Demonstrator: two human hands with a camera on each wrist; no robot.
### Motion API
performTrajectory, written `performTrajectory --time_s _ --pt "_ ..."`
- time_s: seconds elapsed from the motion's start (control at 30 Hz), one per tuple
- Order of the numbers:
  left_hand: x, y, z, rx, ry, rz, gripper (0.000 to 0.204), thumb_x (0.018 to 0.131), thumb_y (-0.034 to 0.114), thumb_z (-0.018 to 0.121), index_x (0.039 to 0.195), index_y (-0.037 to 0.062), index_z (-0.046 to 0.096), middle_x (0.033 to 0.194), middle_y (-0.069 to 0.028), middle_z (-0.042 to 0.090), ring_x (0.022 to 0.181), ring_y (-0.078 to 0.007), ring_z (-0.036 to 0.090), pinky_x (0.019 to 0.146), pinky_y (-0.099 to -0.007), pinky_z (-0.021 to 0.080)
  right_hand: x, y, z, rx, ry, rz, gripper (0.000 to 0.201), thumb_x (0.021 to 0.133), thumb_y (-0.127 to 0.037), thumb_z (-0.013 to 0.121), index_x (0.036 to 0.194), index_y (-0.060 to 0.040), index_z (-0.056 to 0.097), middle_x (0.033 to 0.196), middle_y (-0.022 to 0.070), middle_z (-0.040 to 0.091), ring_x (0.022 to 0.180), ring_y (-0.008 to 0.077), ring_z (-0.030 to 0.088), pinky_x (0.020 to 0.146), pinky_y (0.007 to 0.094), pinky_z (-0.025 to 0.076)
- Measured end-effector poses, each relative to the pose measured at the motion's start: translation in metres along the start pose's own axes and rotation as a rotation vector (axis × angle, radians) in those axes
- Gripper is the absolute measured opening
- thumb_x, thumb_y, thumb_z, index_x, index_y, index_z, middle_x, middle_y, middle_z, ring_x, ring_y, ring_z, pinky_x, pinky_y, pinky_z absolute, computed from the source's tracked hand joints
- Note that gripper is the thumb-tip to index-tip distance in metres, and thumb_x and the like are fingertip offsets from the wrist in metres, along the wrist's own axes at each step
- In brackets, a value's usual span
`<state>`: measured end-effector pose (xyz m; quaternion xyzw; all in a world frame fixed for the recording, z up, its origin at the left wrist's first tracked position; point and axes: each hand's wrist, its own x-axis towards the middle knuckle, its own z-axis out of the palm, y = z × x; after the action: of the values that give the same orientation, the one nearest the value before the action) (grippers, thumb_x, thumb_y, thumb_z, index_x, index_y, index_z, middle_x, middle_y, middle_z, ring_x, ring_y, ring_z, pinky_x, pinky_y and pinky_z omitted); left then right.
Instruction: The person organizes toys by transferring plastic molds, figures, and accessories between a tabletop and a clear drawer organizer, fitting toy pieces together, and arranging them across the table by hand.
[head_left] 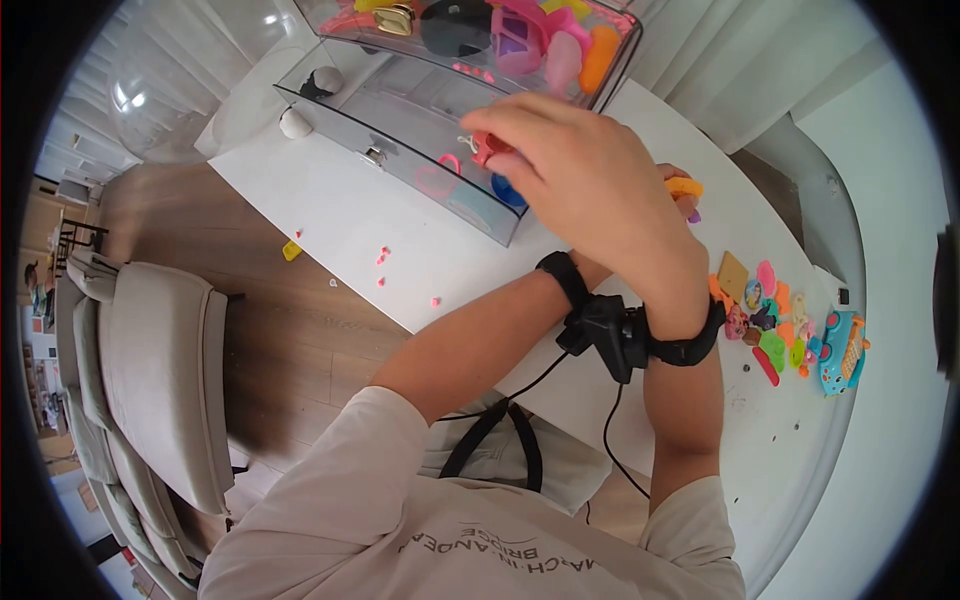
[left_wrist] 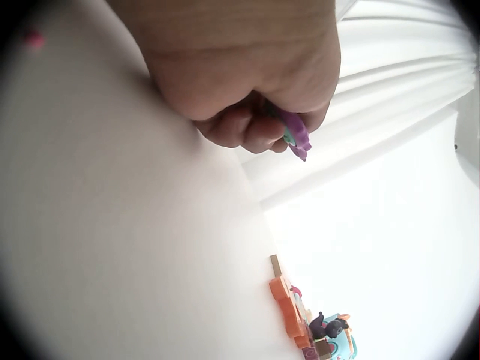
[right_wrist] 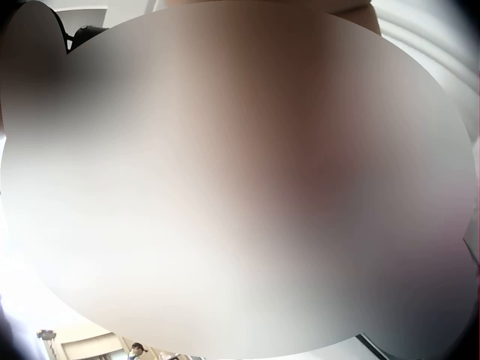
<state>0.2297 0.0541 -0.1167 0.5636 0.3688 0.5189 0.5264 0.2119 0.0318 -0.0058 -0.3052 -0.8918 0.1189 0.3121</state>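
My arms cross in the head view. Over an open clear plastic drawer (head_left: 400,120), my right hand (head_left: 605,195) pinches a small red toy (head_left: 487,148) with a white bit at its end. The drawer holds a pink ring-shaped piece (head_left: 448,163) and a blue round piece (head_left: 507,190). My left hand (left_wrist: 240,82), mostly hidden behind the right one in the head view, curls round a purple and green toy (left_wrist: 297,135). An orange piece (head_left: 684,187) shows beside it there. A close blurred surface fills most of the right wrist view.
Above the drawer, a clear compartment holds colourful toys (head_left: 520,40). Small toys (head_left: 770,315) and a blue toy phone (head_left: 842,352) lie at the table's right. Several pink beads (head_left: 382,256) dot the white table (head_left: 330,200); a yellow piece (head_left: 291,250) lies on the floor.
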Motion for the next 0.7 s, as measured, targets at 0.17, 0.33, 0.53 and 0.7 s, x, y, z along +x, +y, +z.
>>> performTrajectory --time_s 0.17,0.33,0.53,0.7 --pt "-0.002 0.001 -0.002 -0.182 -0.025 -0.041 0.039 0.097 0.023 0.066 0.128 0.0009 0.065 0.094 -0.0018 0.072 0.078 -0.0114 0.064 0.07 -0.0287 0.053 -0.004 0.0 -0.009 0.001 0.041 -0.099 0.016 0.09 -0.012 0.068 0.106 -0.0078 0.07 0.1 0.0061 0.072 0.084 0.0307 0.07 0.068 0.0414 0.055" --pt "0.002 0.004 -0.006 -0.721 -0.024 0.07 0.023 0.098 0.021 0.062 0.114 0.0044 0.064 0.083 -0.001 0.065 0.064 -0.0076 0.055 0.055 -0.0259 0.042 -0.017 0.006 -0.096 0.095 0.002 0.205 0.025 0.093 -0.016 0.07 0.116 -0.0062 0.07 0.097 0.0082 0.072 0.086 0.0183 0.067 0.075 0.0328 0.053" --pt "0.002 0.009 -0.017 -1.03 -0.241 -0.213 0.016 0.098 0.025 0.058 0.098 0.0094 0.06 0.071 0.0005 0.055 0.047 -0.0058 0.037 0.046 -0.0237 0.026 -0.049 0.056 -0.103 -0.197 -0.079 0.473 0.024 0.094 -0.015 0.068 0.114 -0.0022 0.068 0.095 0.0154 0.071 0.083 0.0232 0.065 0.075 0.0347 0.052" --pt "0.005 0.005 -0.026 -1.16 -0.377 -0.206 0.034 0.104 0.042 0.055 0.091 0.0117 0.058 0.068 0.0038 0.05 0.045 -0.0052 0.032 0.049 -0.0236 0.027 -0.045 0.06 -0.099 -0.122 -0.188 0.393 0.023 0.093 -0.012 0.066 0.113 -0.0005 0.066 0.094 0.0183 0.068 0.08 0.0323 0.062 0.075 0.0375 0.05"
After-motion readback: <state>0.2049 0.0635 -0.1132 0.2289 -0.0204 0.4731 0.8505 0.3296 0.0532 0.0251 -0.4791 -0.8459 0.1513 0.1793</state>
